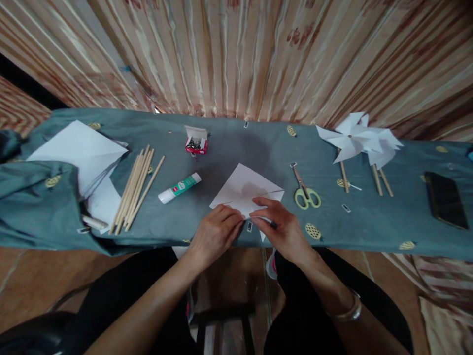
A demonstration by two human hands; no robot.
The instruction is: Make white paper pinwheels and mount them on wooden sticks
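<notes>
A white square of paper (244, 189) lies on the teal cloth-covered table (229, 143), turned like a diamond with a crease across it. My left hand (216, 232) rests on the paper's near corner with its fingers curled and pinching the edge. My right hand (279, 223) presses the same near corner from the right, its fingers together on the paper. A glue stick (180, 187) with a green label lies left of the paper. Yellow-handled scissors (305, 192) lie just right of it.
A bundle of wooden sticks (135, 190) and a stack of white paper (79, 153) lie at the left. A small red box of pins (196, 142) sits further back. Finished white pinwheels (360, 138) on sticks lie at the right, a black phone (444, 198) beyond them.
</notes>
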